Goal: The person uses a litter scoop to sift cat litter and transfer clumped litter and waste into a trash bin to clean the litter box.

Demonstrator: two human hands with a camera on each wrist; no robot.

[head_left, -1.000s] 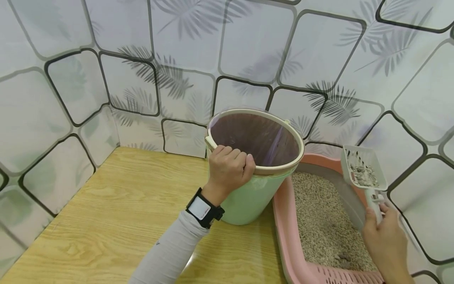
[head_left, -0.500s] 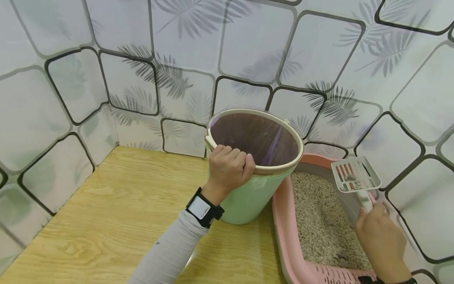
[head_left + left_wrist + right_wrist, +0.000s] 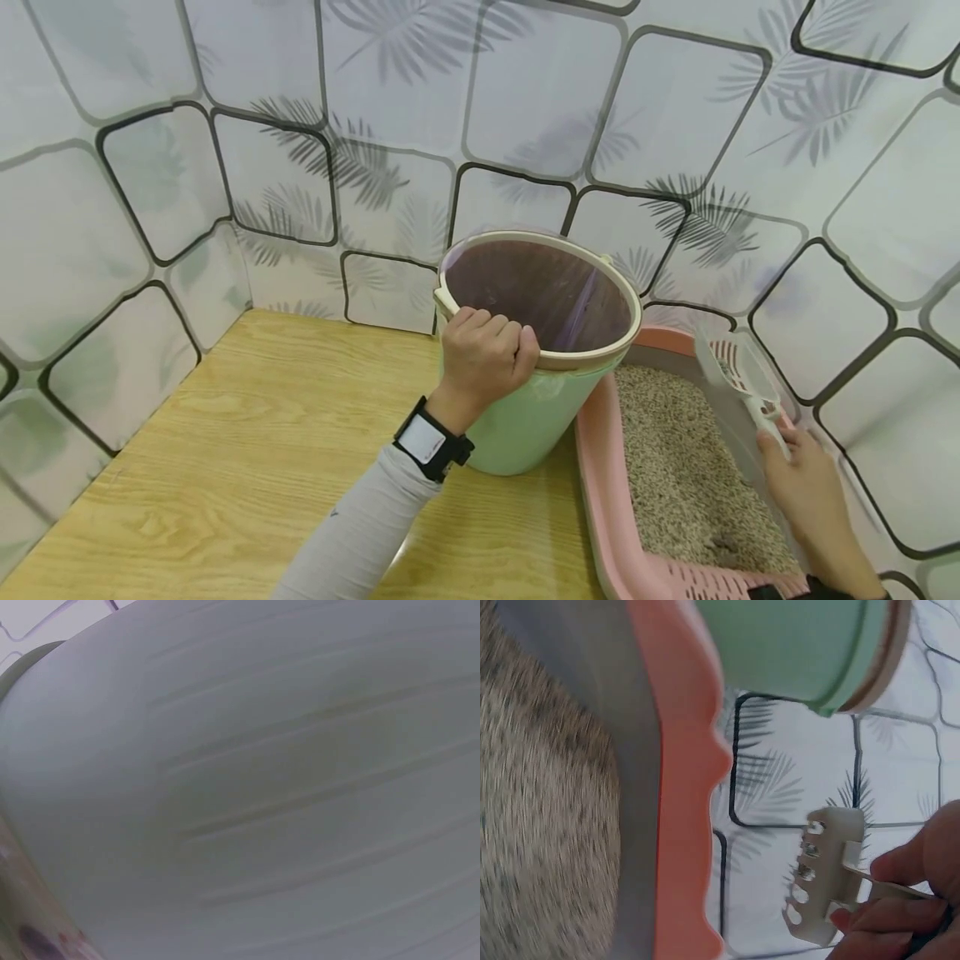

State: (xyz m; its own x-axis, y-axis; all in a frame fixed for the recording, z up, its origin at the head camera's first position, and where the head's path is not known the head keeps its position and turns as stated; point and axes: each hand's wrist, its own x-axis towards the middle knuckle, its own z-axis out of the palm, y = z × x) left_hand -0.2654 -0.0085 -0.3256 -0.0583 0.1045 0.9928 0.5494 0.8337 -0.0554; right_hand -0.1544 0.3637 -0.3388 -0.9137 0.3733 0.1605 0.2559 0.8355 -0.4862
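My left hand [image 3: 483, 358] grips the cream rim of a pale green trash can [image 3: 517, 425], fingers curled over its near left edge. A translucent purplish liner [image 3: 540, 292] covers the can's inside. My right hand [image 3: 810, 492] holds a white slotted litter scoop [image 3: 750, 371] by its handle, above the far right side of a pink litter box [image 3: 600, 467]. The scoop is tilted, with a little grey matter visible in it. In the right wrist view, fingers [image 3: 889, 915] wrap the scoop's handle. The can's green wall [image 3: 300, 787] fills most of the left wrist view.
Sandy litter [image 3: 667, 467] lies in the box, with a dark clump [image 3: 723, 543] near its front edge. The can stands against the box's left side on a wood-grain floor [image 3: 262, 467]. Patterned walls [image 3: 390, 200] close off the back and both sides.
The scoop first moved left and levelled, then tilted over on its side. Far less litter shows in it than one second ago. The left hand and trash can stay put.
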